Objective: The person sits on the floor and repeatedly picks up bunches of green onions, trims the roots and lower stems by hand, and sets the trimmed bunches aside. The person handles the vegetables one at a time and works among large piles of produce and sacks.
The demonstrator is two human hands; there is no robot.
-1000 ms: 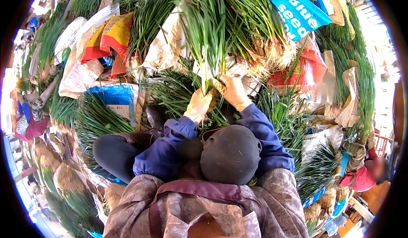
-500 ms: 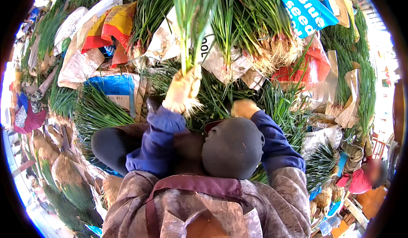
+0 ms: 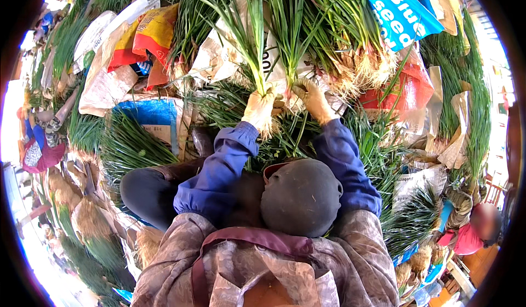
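My left hand (image 3: 257, 110), in a pale glove with blue sleeve, is closed round the lower stems of a bunch of green onions (image 3: 251, 49), leaves upward, stringy roots hanging below. Close to its right, my right hand (image 3: 311, 100), also gloved, has its fingers curled on the pink-white lower stalks of more green onions (image 3: 290, 55) lying over a pale printed sack (image 3: 216, 52). A dense pile of onions with pale roots (image 3: 364, 66) lies beside it at the upper right. Loose dark-green leaves lie under both hands.
Red-yellow sacks (image 3: 150, 38) lie upper left, blue sacks (image 3: 397, 8) upper right. Onion bundles (image 3: 137, 142) surround my bent dark-clad leg (image 3: 148, 197). A dark rounded cap-like object (image 3: 300, 197) fills the lower middle. Other people sit at far left (image 3: 41, 148) and right (image 3: 466, 230).
The hands were together on one bunch; the left carried it leftward as the right dropped low. Since then the left has shifted right and the right has risen to the stalks on the sack.
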